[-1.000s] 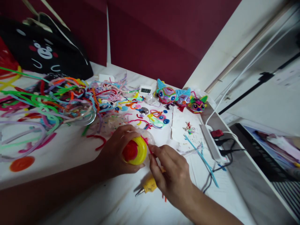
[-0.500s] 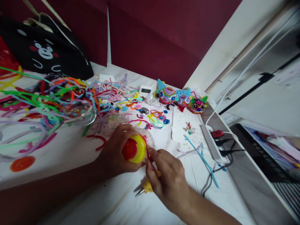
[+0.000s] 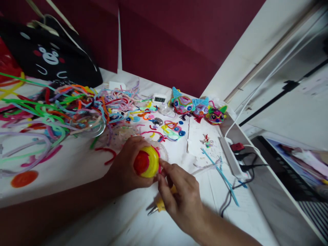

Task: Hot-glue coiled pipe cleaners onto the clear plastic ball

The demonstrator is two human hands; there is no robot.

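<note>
In my left hand [image 3: 125, 164] is a clear plastic ball [image 3: 162, 150], its near side covered with rings of fuzzy pipe cleaner: a red-orange centre [image 3: 141, 162], a pink line and a yellow band [image 3: 153, 162]. The fingers wrap round it from the left. My right hand [image 3: 181, 194] is closed in a pinch on a pink pipe cleaner [image 3: 160, 167] that runs along the yellow band's right edge. Its fingertips touch the ball there. Below them, partly hidden by the right hand, lies a yellow tool [image 3: 161, 205] with a pointed metal tip.
Loose coloured pipe cleaners [image 3: 64, 102] heap at the left near a black bag [image 3: 51, 58]. At the back stand a small digital clock [image 3: 159, 98] and decorated animal heads [image 3: 182, 104]. A power strip [image 3: 234, 159] and blue pipe cleaners [image 3: 222, 177] lie right. An orange disc [image 3: 24, 178] lies left.
My right fingertips have shifted slightly left and up along the ball's edge. The pink pipe cleaner now lies closer against the yellow band. My left hand has barely moved.
</note>
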